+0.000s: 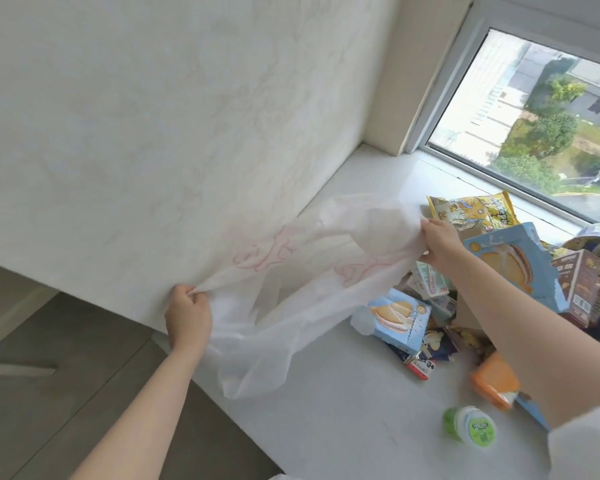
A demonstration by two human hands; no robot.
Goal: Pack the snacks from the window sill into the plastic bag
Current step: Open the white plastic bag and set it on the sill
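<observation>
- Sleeve (589, 445), white, enters at the lower right corner; the right forearm runs from it up and left across the snack pile.
- Green-lidded round container (473, 427) lies on its side on the window sill (326, 410), nearest the viewer and apart from the pile.
- Orange pack (494, 379) lies just beyond it, partly under the right forearm.
- Small red-and-white packet (421, 367) lies at the near left edge of the pile.
- Small blue box (400, 318) with a sandwich-biscuit picture leans at the pile's left side, close to the bag's hanging film.
- Left hand (187, 318): grip clamped on one edge of the plastic bag (274, 313), fingers curled round bunched film, held over the sill's left edge by the wall (153, 116).
- Plastic bag: translucent white with faint red print, held up and stretched between both hands; its lower part hangs down to the sill surface.
- Right hand (442, 242): grip clamped on the opposite bag edge, film pinched between thumb and fingers, above the pile.
- Large blue box (513, 265) and dark brown carton (577, 285) stand in the pile right of the right hand.
- Yellow snack bag (473, 207) lies at the far side of the pile, near the window (534, 116).
</observation>
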